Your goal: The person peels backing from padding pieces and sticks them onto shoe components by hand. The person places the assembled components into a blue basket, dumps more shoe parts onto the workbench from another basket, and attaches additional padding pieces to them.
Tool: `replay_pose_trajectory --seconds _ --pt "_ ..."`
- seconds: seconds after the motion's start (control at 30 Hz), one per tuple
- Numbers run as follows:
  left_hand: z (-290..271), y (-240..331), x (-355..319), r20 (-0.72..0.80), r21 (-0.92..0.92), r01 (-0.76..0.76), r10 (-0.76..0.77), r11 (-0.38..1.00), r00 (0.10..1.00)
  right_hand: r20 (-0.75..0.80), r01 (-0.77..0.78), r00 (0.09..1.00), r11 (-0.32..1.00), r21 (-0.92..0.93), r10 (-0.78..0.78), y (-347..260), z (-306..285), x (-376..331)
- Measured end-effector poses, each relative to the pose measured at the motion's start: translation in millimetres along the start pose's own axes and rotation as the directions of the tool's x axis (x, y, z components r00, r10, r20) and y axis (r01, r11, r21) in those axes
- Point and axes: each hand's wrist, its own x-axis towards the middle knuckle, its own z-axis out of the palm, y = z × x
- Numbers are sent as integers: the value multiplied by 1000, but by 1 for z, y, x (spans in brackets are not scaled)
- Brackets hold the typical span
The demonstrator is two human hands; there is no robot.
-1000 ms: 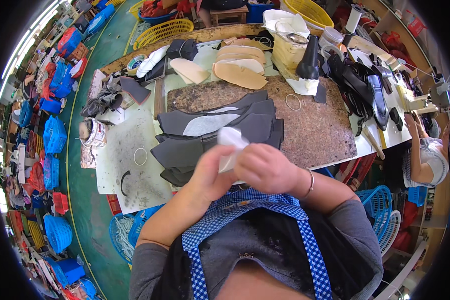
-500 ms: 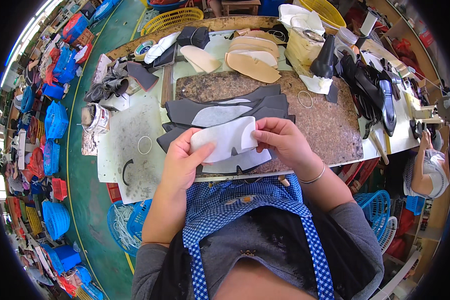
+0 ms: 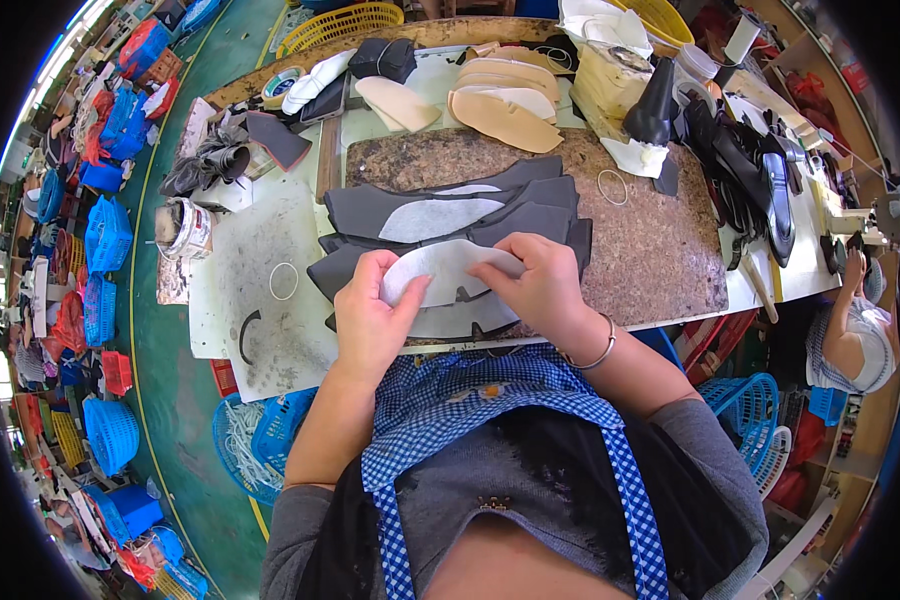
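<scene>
Head view: left hand (image 3: 370, 320) and right hand (image 3: 542, 288) both pinch thin white cut piece (image 3: 448, 268), fingers closed on its two ends. Piece held just above near edge of worktable (image 3: 660, 262), over another pale piece (image 3: 450, 318). Behind hands, pile of dark grey cut pieces (image 3: 530, 215) with white piece (image 3: 438, 218) on top. Silver bangle (image 3: 596, 352) on right wrist. Glue tin (image 3: 185, 226) well to left. Tan insoles (image 3: 502, 112) at far side. Black shoes (image 3: 750, 170) on right. Rubber band (image 3: 283, 281) on white board.
</scene>
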Motion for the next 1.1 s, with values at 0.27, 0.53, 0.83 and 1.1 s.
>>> replay_pose_trajectory --seconds 0.27,0.53,0.83,1.1 --pt "4 -10 3 76 131 -19 9 991 997 4 64 998 990 -122 -64 3 10 2" --pt "5 -20 7 83 161 -12 -1 987 997 67 127 992 840 -527 -108 3 -19 17" --pt "-37 -36 22 165 549 109 -235 829 958 564 526 765 808 -267 -311 4 -17 -21" --pt "-5 12 111 343 194 -503 422 842 839 764 -395 640 890 229 88 5 -32 -76"
